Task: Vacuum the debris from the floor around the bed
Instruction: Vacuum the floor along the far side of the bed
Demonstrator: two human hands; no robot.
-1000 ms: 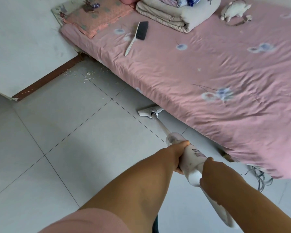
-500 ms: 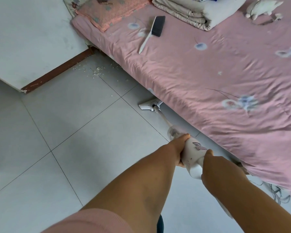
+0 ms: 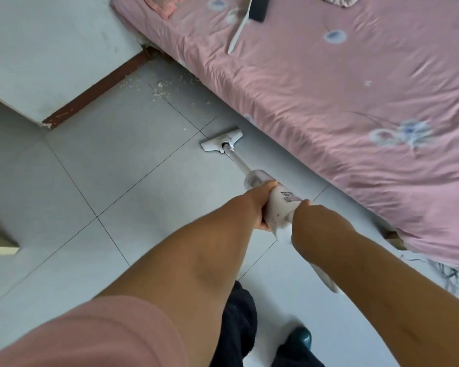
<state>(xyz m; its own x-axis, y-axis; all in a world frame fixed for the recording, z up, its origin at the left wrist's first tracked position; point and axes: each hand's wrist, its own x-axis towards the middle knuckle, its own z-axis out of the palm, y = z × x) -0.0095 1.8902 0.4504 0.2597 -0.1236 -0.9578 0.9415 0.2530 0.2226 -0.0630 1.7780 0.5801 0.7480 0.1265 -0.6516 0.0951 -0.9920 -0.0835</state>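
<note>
Head view: the pale grey tiled floor (image 3: 104, 181) fills most of the picture, with dark grout lines crossing it. Along the right runs the low bed under a pink flower-printed sheet (image 3: 329, 102), its edge hanging close to the tiles. Top left, a white wall (image 3: 51, 49) with a reddish-brown skirting board (image 3: 96, 91) meets the bed's far corner.

Both bare forearms reach forward from the bottom, the left one out of a pink short sleeve (image 3: 77, 335). Dark trousers (image 3: 239, 313) and a dark green shoe (image 3: 298, 340) show between them.

Now the tool: a white stick vacuum cleaner (image 3: 281, 205) slants from the hands down to the floor. The left hand (image 3: 263, 205) is wrapped round its body just behind the clear dust cup, fingers curled underneath. The right hand (image 3: 310, 221) is clamped on the rear of the body, directly behind the left. The thin tube ends in the flat white floor head (image 3: 221, 140), which sits on the tiles just beside the bed's edge.

Up top on the sheet lies a hand brush with a black head and long white handle (image 3: 247, 17). A tangle of dark cables (image 3: 451, 276) lies on the floor at the right edge. And the crumbly pale debris (image 3: 161, 88) is scattered in the corner between skirting and bed, well ahead of the floor head and apart from it.
</note>
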